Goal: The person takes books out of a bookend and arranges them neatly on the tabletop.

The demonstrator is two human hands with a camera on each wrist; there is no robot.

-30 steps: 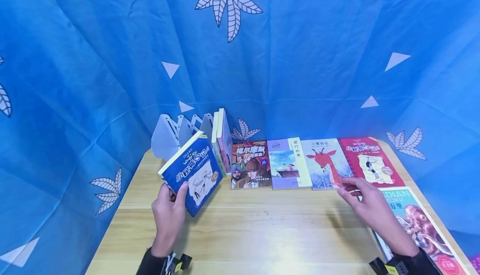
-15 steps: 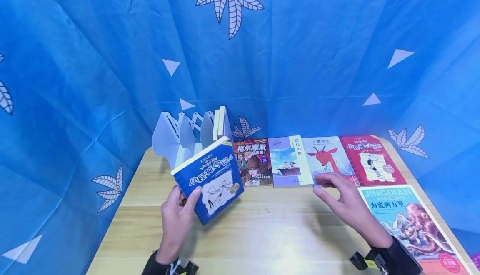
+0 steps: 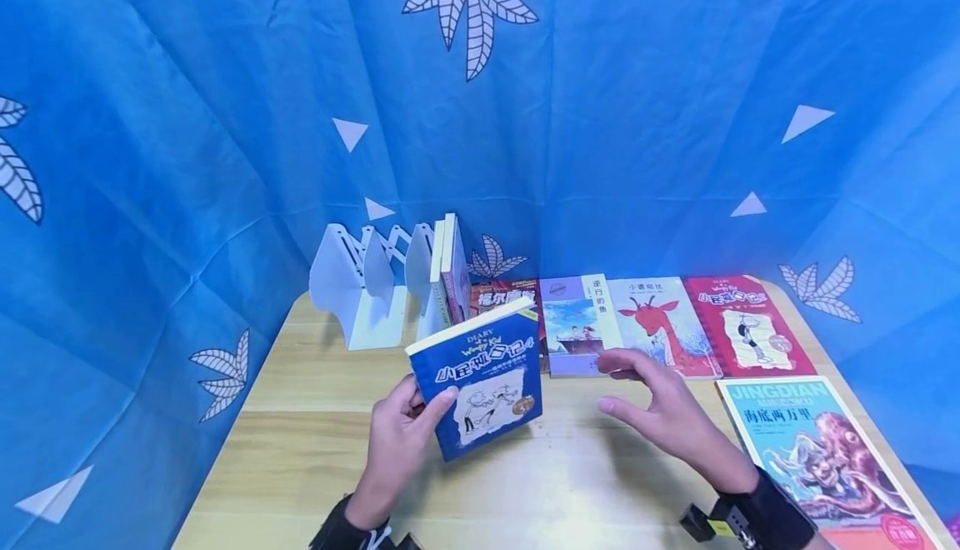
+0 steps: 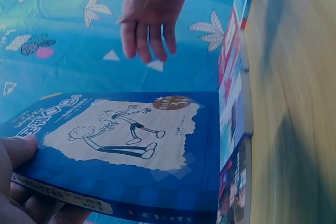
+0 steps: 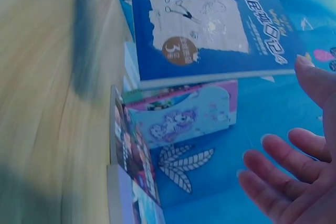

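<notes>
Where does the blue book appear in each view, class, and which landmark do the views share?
Head: the blue book is below centre, in the left hand.
Left wrist: lower left.
Right wrist: upper middle.
Shared landmark: the table, at the bottom, right and left respectively.
</notes>
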